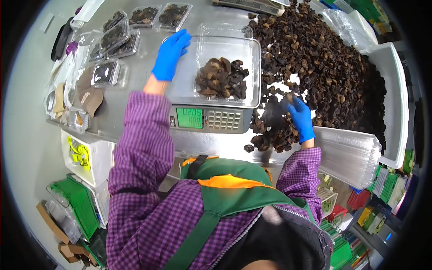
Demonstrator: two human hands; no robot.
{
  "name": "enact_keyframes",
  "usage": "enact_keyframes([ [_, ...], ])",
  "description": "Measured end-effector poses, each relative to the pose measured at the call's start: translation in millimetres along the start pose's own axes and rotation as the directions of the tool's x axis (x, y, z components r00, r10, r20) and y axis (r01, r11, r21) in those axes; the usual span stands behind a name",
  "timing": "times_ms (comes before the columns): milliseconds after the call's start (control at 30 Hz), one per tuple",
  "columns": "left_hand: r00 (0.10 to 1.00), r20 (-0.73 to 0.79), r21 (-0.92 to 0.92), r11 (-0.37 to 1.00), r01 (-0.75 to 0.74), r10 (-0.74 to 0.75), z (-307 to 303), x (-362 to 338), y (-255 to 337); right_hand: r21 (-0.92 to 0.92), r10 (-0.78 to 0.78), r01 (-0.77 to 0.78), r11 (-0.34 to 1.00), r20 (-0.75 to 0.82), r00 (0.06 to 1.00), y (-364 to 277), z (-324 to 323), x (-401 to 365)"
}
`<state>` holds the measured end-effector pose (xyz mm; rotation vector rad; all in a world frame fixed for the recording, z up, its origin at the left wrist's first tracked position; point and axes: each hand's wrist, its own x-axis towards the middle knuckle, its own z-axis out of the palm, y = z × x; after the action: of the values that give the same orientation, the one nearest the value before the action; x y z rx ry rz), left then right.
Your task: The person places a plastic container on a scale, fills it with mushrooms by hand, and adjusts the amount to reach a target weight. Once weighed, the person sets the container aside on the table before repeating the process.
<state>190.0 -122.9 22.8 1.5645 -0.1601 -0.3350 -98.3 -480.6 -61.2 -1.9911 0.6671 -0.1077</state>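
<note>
My left hand (172, 54), in a blue glove, is stretched out beside the left edge of the scale's metal pan (184, 92), holding nothing. On the pan sits a clear plastic tray (216, 47) with dark wood ear mushrooms (220, 78) in its near part. The kitchen scale (209, 119) has a green lit display that seems to read 0.205. My right hand (300, 118), also gloved in blue, is over the near edge of the mushroom heap (315, 63), fingers closed on a brownish wood ear mushroom (289, 97).
Filled clear packs (174, 15) stand at the back left, with another pack (105, 73) nearer. A brown cap (91, 101) lies on the left. Stacked clear trays (346, 155) lie at right, in front of a white foam box (396, 103). Another scale (249, 6) is at the back.
</note>
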Motion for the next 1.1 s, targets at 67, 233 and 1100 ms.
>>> enact_keyframes([
  [67, 0.968, 0.101, -0.044, 0.971, 0.237, -0.232, 10, 18, 2, -0.620, -0.322, 0.226, 0.751, -0.044, 0.946, -13, 0, -19],
  [233, 0.975, 0.093, -0.199, 0.956, 0.216, -0.201, 15, 27, -3, 0.233, 0.019, -0.023, 0.972, 0.019, 1.000, -98, 24, -30],
  [1100, 0.968, 0.135, 0.064, 0.977, 0.204, -0.211, -41, -92, -7, -0.345, -0.509, 0.392, 0.853, -0.384, 0.771, -185, -76, -86],
])
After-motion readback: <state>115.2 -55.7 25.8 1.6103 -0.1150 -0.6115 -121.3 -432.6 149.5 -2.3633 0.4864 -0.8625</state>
